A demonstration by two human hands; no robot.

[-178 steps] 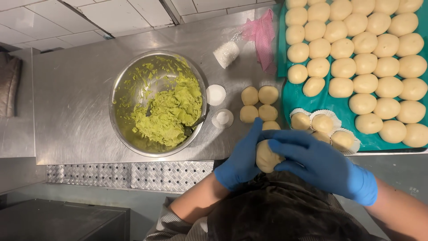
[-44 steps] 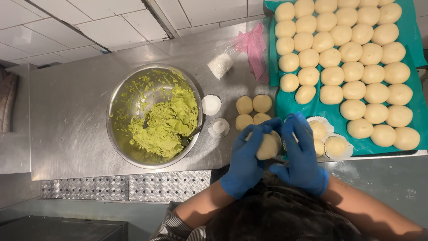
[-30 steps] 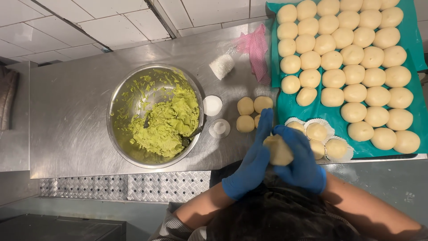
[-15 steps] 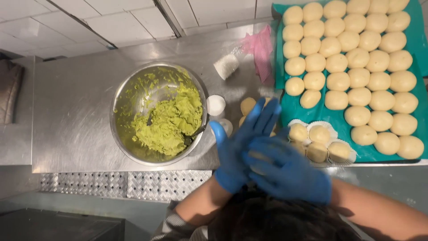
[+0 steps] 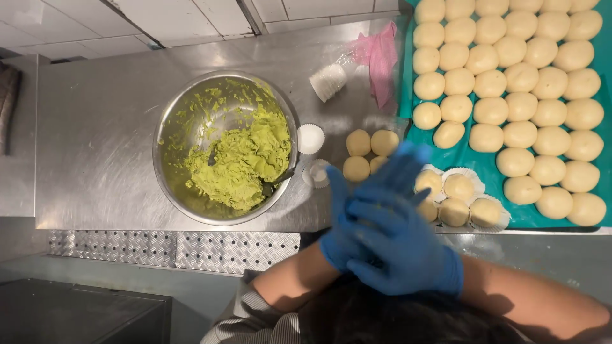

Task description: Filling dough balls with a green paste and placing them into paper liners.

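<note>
Both hands have closed together since the earlier frame | right hand (image 5: 398, 245) lies over left hand (image 5: 344, 223), fingers flat and pressed; anything between them is hidden, cannot tell | nearest dough balls (image 5: 357, 169) lie just beyond the fingertips on the surface (image 5: 95, 127), beside the bowl (image 5: 167, 121).

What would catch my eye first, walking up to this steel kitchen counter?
Probably the round steel bowl of green paste at centre-left, then the rows of pale dough balls on the teal tray at right. Nearest the viewer, the blue-gloved left hand and right hand press together, hiding whatever lies between them.
</note>
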